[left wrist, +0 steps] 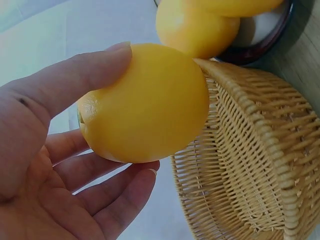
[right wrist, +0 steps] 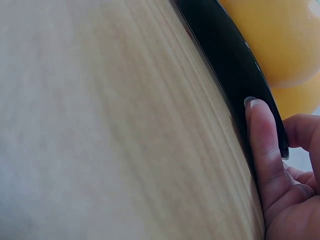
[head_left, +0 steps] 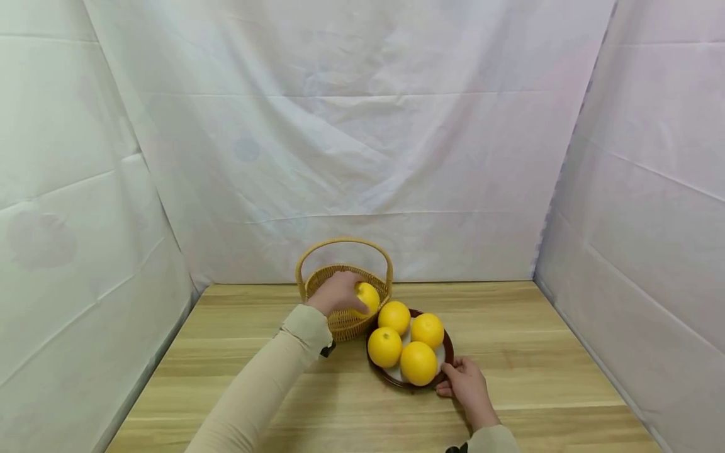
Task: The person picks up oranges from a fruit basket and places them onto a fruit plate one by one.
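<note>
My left hand (head_left: 338,293) holds an orange (head_left: 368,298) between thumb and fingers, over the wicker basket (head_left: 347,327). In the left wrist view this orange (left wrist: 150,105) is beside the basket's woven rim (left wrist: 250,115), with the thumb on its upper side and the fingers beneath. To the right of the basket stands a dark-rimmed plate (head_left: 449,348) with a pale inside, bearing several oranges (head_left: 418,363). My right hand (head_left: 467,385) pinches the plate's near right rim; the right wrist view shows fingers on both sides of that dark rim (right wrist: 225,55).
The basket's arched handle (head_left: 344,240) rises above its opening. Everything stands on a wood-grain table (head_left: 510,327). White cloth (head_left: 362,138) hangs behind the table and along both sides.
</note>
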Motion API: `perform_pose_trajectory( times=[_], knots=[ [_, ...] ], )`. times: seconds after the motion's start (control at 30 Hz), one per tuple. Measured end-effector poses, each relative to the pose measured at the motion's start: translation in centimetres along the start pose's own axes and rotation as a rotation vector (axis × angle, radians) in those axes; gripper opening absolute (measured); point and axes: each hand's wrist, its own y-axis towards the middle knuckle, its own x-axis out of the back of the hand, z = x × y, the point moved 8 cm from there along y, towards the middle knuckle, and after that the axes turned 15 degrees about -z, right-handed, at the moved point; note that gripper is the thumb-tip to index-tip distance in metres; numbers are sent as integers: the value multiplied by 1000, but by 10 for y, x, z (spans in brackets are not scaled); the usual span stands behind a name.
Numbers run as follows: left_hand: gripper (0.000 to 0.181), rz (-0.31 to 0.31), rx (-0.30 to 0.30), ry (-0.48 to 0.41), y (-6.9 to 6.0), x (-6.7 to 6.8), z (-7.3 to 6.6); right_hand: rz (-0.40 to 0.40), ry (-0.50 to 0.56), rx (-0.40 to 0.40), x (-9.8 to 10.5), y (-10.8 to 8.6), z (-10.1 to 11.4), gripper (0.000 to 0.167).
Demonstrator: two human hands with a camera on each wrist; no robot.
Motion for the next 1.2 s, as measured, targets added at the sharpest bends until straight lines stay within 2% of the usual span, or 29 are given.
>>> perform_pose_trajectory(
  times=[0.43,0.7,1.2],
  knots=[
    [71,40,-24,-51,-2,-12,-16,11,4,1,-1,-1,0,27],
    [70,48,-42,-21,-5,-19,-27,14,4,-3,0,-1,-1,27],
    [77,58,-98,-46,-13,-27,-51,7,6,-3,0,1,-3,28]
  ],
)
